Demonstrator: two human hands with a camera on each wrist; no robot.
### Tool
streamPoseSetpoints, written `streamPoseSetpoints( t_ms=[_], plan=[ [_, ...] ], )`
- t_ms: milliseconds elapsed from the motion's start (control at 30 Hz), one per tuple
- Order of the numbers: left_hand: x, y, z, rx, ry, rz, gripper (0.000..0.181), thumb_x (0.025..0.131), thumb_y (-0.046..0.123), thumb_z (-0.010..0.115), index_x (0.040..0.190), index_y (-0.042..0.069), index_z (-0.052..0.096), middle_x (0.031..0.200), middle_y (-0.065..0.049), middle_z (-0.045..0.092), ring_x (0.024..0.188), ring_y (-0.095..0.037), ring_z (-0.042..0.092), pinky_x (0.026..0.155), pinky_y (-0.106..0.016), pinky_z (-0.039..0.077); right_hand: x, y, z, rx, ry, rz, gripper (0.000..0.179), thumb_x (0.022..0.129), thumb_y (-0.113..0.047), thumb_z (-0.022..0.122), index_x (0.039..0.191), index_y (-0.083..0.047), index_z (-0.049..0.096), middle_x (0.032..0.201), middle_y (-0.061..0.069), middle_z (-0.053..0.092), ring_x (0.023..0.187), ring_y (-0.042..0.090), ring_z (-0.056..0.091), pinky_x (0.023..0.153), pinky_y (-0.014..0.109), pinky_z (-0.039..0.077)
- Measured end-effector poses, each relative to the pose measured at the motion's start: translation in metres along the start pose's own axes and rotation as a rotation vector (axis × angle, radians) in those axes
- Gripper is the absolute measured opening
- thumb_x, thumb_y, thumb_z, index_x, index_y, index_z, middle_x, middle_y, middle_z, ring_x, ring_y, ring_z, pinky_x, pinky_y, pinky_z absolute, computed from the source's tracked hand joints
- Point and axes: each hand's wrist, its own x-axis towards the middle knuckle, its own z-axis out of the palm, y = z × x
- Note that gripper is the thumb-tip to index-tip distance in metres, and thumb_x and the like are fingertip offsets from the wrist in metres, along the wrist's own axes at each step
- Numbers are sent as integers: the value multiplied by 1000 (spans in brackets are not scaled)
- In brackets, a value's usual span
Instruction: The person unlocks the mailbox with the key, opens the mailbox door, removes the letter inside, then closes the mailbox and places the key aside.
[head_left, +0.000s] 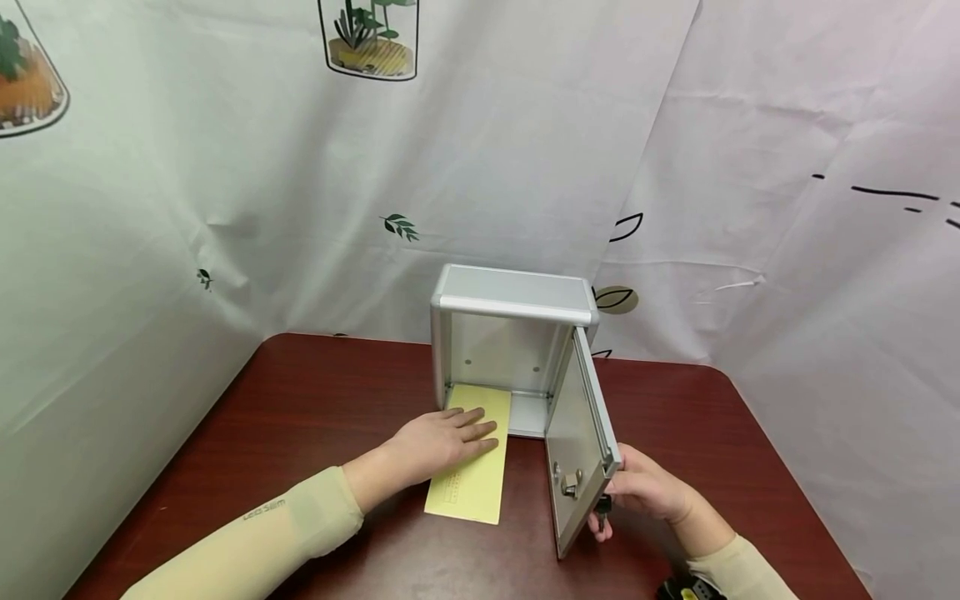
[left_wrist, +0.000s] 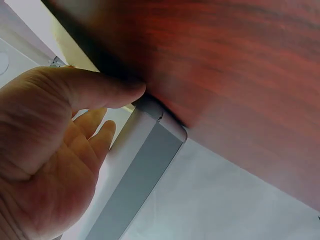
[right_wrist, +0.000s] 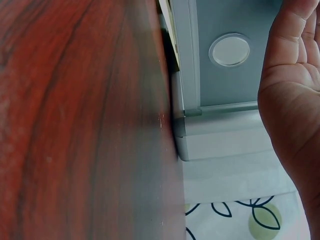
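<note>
A silver metal box (head_left: 517, 287) stands on the table with its hinged door (head_left: 581, 425) swung out toward me. A yellow envelope (head_left: 487, 492) lies flat, its far end inside the box and its near end on the table. My left hand (head_left: 446, 446) rests on the envelope with fingers spread; in the left wrist view its thumb (left_wrist: 110, 90) is close to the box's lower corner. My right hand (head_left: 648, 487) is at the door's free edge, fingers against the outer side and partly hidden by it. A black-headed key (head_left: 603, 508) hangs there, close to its fingertips. A lock (head_left: 570, 483) shows on the door's inner face.
The dark red wooden table (head_left: 337, 408) is bounded at the back and sides by white printed cloth (head_left: 510, 167). A round white disc (right_wrist: 230, 50) marks the box's grey side. A black and yellow device (head_left: 688, 590) is by the right wrist.
</note>
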Motion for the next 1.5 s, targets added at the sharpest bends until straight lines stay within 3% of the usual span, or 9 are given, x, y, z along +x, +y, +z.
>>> streamPoseSetpoints(
  t_ms=[533,700,833,1067,1300,1500],
  plan=[
    [-1,-3,2,2,42,8,51,111,14,63,160,28,63,164,5,60,149,-17,59,119,-35,50,3,-3,-1,-16,-11,11,27,111,9,33,110,29,52,80,53,53,65,51,64,63,57,66],
    [-2,-3,3,-68,-2,7,63,105,7,72,164,26,59,168,2,55,153,-19,54,122,-37,47,3,-3,-1,-12,-7,24,27,110,9,34,110,30,52,81,53,53,65,49,64,67,56,68],
    [-4,-3,6,-160,-20,-1,69,101,3,71,166,24,56,171,1,52,156,-21,50,125,-39,44,2,-2,-2,-13,-10,24,28,111,8,35,109,30,52,81,53,53,65,51,62,68,55,68],
    [-5,1,10,-229,60,4,56,108,9,63,163,20,60,166,-2,57,153,-22,55,122,-42,48,2,-1,-3,-8,-8,10,26,113,6,37,111,28,51,80,52,53,65,51,62,64,55,67],
    [-6,-3,8,-240,181,17,47,105,9,68,151,18,71,153,2,69,144,-18,63,118,-38,52,2,0,-2,-2,-6,4,26,113,6,37,113,28,50,79,52,52,65,51,63,63,55,66],
    [-11,-8,1,-436,283,-34,45,103,4,72,146,16,74,147,2,74,138,-18,68,112,-38,56,-1,-1,-1,-7,5,16,27,113,7,36,113,29,51,80,53,52,64,51,62,66,54,68]
  ],
)
